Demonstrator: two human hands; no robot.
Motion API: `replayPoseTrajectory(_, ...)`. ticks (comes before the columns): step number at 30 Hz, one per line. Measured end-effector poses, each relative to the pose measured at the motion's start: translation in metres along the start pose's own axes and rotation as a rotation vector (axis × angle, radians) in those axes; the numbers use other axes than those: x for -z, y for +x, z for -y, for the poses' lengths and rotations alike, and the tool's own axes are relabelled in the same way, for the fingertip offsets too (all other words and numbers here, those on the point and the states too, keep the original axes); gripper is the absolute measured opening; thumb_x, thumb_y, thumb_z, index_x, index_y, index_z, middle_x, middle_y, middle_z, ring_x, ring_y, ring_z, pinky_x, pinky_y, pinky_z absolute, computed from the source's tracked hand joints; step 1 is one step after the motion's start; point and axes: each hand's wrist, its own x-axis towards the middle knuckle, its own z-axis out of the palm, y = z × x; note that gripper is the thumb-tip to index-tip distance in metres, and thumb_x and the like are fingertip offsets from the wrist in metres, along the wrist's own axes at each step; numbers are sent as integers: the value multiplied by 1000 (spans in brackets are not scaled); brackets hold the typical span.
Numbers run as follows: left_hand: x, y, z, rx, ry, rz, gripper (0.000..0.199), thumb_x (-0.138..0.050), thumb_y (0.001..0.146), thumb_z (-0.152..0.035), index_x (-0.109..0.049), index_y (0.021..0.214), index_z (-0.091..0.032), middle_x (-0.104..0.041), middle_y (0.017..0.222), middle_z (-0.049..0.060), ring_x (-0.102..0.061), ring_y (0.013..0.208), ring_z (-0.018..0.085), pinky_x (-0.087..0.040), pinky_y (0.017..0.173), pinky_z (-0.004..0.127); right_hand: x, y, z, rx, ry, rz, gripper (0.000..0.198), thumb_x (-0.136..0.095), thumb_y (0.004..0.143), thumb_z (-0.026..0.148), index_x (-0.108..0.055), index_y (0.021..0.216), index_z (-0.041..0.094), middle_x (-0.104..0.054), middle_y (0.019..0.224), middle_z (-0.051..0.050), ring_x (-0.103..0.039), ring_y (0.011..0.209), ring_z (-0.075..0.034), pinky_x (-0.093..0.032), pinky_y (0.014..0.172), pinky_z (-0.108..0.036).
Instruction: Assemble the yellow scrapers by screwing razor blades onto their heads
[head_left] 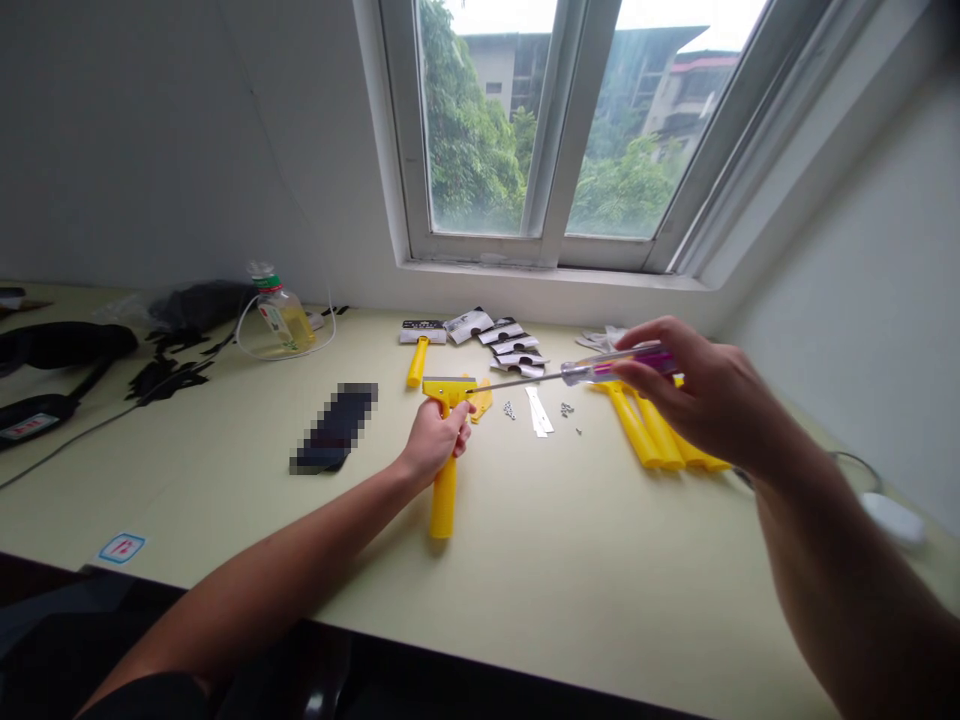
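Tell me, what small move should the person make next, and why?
Probably a gentle turn of the screwdriver: the left hand grips the yellow scraper, and the right hand holds the tool with its tip apparently at the scraper's head.

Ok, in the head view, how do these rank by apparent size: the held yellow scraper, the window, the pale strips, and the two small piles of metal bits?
1. Window
2. Held yellow scraper, partly covered by the hand
3. Pale strips
4. Left pile and right pile: too alike to rank
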Motion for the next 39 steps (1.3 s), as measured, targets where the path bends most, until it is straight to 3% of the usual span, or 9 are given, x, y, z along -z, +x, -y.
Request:
replayPoseTrajectory(5,1,1,2,-8,-14,-2,24,-64,80,-36,-55,84,-14,-46,49,-6,-37,37,5,-29,35,16,-2,1,2,88,37,45,32,-59,86,42,-53,113,28,-72,96,-3,-70,79,-23,-55,67,-36)
replayPoseTrajectory(9,0,1,3,22,-15,6,26,-66,79,-37,-54,85,-14,-46,50,-6,-37,37,5,-29,35,17,-1,2,2,48,-16,-11,26,-59,87,44,-55,106,28,-72,87,-2,-69,73,-24,-53,60,-35)
replayPoseTrajectory(15,0,1,2,-15,-22,-29,24,-66,79,-35,-53,82,-14,-46,49,-6,-38,38,5,-29,35,16,-3,3,-4,61,82,80,26,-61,86,39,-57,108,26,-73,92,-3,-71,80,-23,-56,68,-37)
replayPoseTrajectory(20,1,2,-3,-12,-13,-32,19,-60,83,-32,-52,86,-15,-46,47,-5,-37,37,6,-29,35,16,-1,4,-10,10,232,-30,23,-66,83,38,-60,102,27,-72,85,-1,-70,74,-21,-57,65,-35)
replayPoseTrajectory(23,2,4,-3,21,-35,-80,15,-59,83,-28,-51,86,-15,-45,48,-6,-37,38,6,-29,35,16,5,5,-17,-65,383,-209,18,-66,83,38,-62,97,26,-65,68,0,-62,55,-17,-53,51,-32)
replayPoseTrajectory(27,2,5,-3,17,-84,-88,14,-60,82,-25,-51,85,-15,-44,50,-6,-37,40,6,-29,36,16,6,8,-29,-195,159,-343,28,-63,82,48,-67,98,25,-67,67,-4,-63,54,-20,-51,53,-34)
replayPoseTrajectory(33,0,2,-2,27,-132,-21,18,-61,82,-29,-52,85,-14,-44,49,-5,-36,40,6,-30,37,17,-23,12,-44,-395,-569,4,44,-52,84,51,-69,115,24,-71,69,-10,-67,67,-29,-45,58,-36)
replayPoseTrajectory(36,1,2,-1,29,-147,3,19,-62,81,-31,-53,84,-14,-44,49,-5,-37,40,6,-30,37,17,-37,13,-50,-462,-600,328,45,-47,84,49,-66,117,24,-73,92,-13,-67,80,-31,-43,56,-33)
replayPoseTrajectory(39,2,3,1,31,-153,14,18,-62,81,-31,-54,84,-15,-44,49,-5,-37,40,6,-31,37,17,-48,11,-53,-522,-536,671,32,-53,79,40,-72,91,18,-72,90,-15,-66,76,-29,-43,56,-33)
